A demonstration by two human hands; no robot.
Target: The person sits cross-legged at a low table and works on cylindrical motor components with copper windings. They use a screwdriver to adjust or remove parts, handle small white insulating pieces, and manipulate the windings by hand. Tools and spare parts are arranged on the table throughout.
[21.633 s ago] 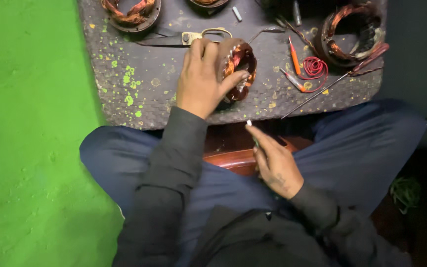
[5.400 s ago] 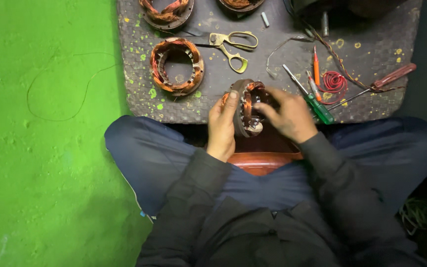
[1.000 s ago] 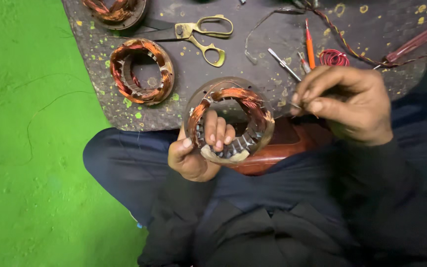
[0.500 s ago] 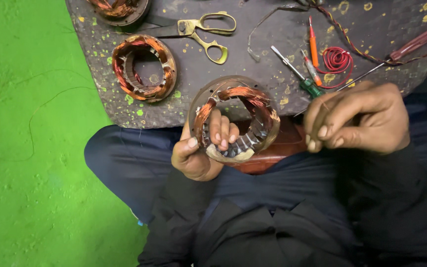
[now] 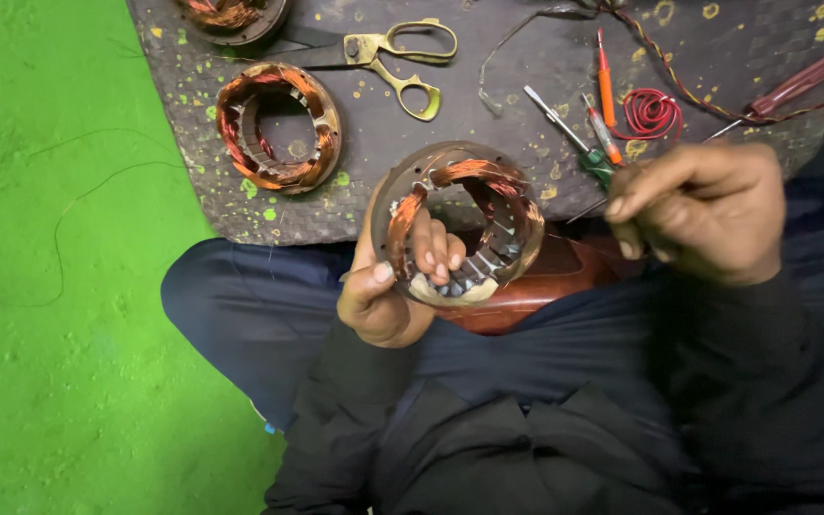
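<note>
My left hand (image 5: 388, 286) grips a round motor stator (image 5: 460, 224) wound with copper coils, my fingers hooked through its bore and holding it tilted above my lap. My right hand (image 5: 703, 210) is closed to the right of the stator, its thumb and fingers pinched together; a thin wire seems to run from it toward the stator, too fine to be sure. A reddish-brown wooden block (image 5: 536, 286) lies on my lap beneath the stator.
A dark speckled board (image 5: 517, 57) lies ahead with a second copper-wound stator (image 5: 278, 124), a third (image 5: 231, 14) at its top edge, brass-handled scissors (image 5: 398, 57), screwdrivers (image 5: 603, 91), a red wire coil (image 5: 650, 114) and a wooden-handled tool (image 5: 798, 81). Green floor (image 5: 50, 286) spreads left.
Over the last second my right hand has drawn away from the stator's rim to the right and down. My left hand keeps the stator in much the same pose.
</note>
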